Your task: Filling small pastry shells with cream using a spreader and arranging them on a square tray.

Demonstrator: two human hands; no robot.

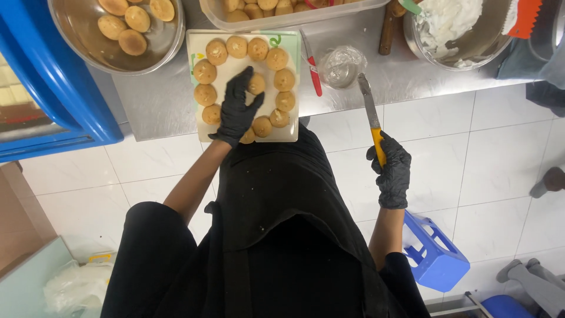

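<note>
Hands: we wear black gloves on both, and we look down on them from above.
Left hand: our left hand lies over the white square plate, and its fingertips are closed on one small round cake near the middle of the plate.
Cakes: the other golden cakes sit in a ring along the edge of the plate, around the one we hold.
Right hand: our right hand is off the counter, over the tiled floor, with the fingers wrapped tight on the yellow handle of a long knife.
Knife: the blade points up toward the steel counter, and its tip is near a small clear cup.
Around: a metal bowl of cakes stands left of the plate, a bowl with white cream is at the far right, and a small red knife lies just beside the plate.
</note>
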